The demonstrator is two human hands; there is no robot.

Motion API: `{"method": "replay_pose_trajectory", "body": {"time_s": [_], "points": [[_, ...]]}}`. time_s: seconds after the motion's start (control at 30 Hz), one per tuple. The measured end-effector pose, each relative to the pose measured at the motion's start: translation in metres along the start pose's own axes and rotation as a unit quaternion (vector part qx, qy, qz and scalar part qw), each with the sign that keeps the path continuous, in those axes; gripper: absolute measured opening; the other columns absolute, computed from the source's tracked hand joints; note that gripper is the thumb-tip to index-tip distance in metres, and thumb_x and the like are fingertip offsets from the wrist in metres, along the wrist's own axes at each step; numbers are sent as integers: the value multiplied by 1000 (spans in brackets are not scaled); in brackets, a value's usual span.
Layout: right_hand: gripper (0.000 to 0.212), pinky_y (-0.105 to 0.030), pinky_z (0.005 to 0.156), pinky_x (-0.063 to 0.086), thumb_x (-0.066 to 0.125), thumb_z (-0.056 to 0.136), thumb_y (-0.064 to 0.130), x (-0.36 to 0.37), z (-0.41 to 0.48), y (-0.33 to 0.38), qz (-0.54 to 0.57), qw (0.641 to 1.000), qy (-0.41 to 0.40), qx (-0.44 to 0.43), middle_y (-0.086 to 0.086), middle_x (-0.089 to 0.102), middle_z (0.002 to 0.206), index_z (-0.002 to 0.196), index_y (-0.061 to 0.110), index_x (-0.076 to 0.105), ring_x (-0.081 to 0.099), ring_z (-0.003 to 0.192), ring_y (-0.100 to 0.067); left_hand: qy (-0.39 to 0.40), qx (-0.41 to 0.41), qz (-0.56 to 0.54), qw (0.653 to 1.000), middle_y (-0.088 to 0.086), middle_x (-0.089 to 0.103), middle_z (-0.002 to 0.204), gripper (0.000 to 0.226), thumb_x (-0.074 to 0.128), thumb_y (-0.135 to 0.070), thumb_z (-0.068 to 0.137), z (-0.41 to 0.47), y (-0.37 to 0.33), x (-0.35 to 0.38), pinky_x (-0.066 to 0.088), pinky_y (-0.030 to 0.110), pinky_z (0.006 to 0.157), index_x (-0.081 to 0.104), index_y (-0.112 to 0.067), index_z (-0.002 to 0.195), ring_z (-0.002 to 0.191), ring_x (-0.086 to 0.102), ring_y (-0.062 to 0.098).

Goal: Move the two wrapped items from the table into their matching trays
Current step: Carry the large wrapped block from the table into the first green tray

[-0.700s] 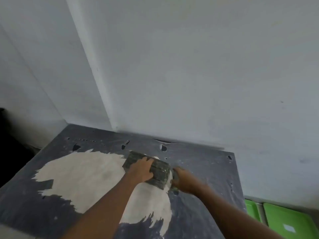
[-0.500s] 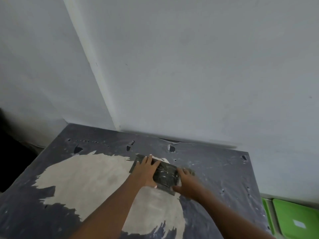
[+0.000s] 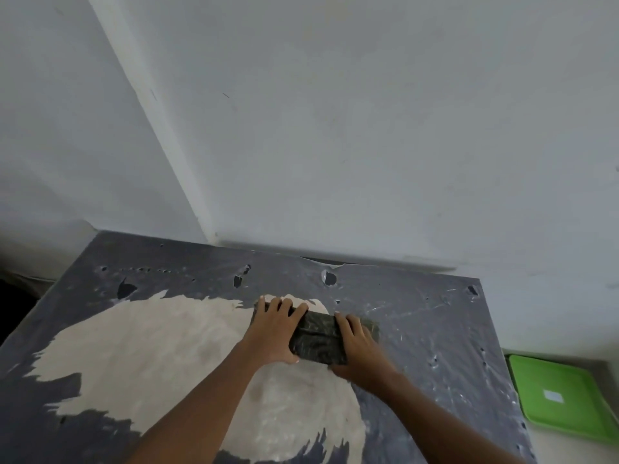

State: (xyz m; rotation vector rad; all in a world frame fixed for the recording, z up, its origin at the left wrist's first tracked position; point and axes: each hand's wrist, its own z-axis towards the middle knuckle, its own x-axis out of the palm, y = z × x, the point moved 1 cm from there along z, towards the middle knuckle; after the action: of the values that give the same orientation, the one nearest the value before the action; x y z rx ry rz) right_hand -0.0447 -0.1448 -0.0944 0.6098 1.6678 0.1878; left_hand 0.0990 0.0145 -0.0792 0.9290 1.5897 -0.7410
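A dark, shiny wrapped item [image 3: 318, 339] lies flat on the worn grey table [image 3: 435, 336], near its middle. My left hand [image 3: 274, 329] lies over its left end with fingers spread across the top and thumb at the near edge. My right hand [image 3: 358, 346] covers its right end. Both hands press on or grip the item. I see only one wrapped item; a second may be hidden under my hands. A green tray [image 3: 566, 400] with a small white label sits low at the right, beyond the table edge.
The table stands in a corner, with white walls close behind and to the left. Its dark covering is torn, with a large bare pale patch [image 3: 160, 349] and several small holes. A dark gap lies off the table's left edge.
The wrapped item went from tilted and raised to lying flat on the table. My right hand slid from its right edge onto its top. The camera view shifted left, showing less of the trays.
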Motion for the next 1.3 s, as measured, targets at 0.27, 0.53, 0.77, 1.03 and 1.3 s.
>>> {"method": "replay_pose_trajectory", "body": {"time_s": [0.27,0.53,0.77,1.03,1.3], "points": [[79,-48,100,48,67,84,33,22,-61,5,-40,997,-34,-50,-15,25,148,144,18,18,30,134,-33,-62,-108,-31,992,12,60,119,95,79,-68,44,-67,-49,22,46,59,94,51,-25,124,107,59,34],[69,-34,75,56,48,87,-3,39,-110,-3,-72,995,19,-63,-14,14,152,142,26,20,52,110,-28,-15,-186,-54,981,8,53,132,53,72,-20,85,-127,-84,35,49,46,93,51,-29,133,120,52,32],[66,-38,90,53,56,92,24,46,-119,4,-62,996,41,-51,-14,8,156,145,26,17,41,128,-32,-8,-161,-94,982,8,46,140,53,62,-25,91,-142,-85,41,47,43,99,43,-28,141,128,45,31],[65,-43,101,45,52,87,56,36,-88,19,-59,998,-9,-32,-11,25,146,138,22,32,38,128,-29,23,-97,-91,991,9,36,147,87,71,-60,74,-111,-48,22,36,48,108,34,-24,144,134,36,30],[95,-49,114,23,58,82,62,45,-81,21,-112,993,40,8,-14,1,158,150,23,4,9,143,-35,97,-3,-35,995,11,17,159,126,75,-67,60,-78,-19,37,20,64,115,4,-22,153,144,19,42]]}}
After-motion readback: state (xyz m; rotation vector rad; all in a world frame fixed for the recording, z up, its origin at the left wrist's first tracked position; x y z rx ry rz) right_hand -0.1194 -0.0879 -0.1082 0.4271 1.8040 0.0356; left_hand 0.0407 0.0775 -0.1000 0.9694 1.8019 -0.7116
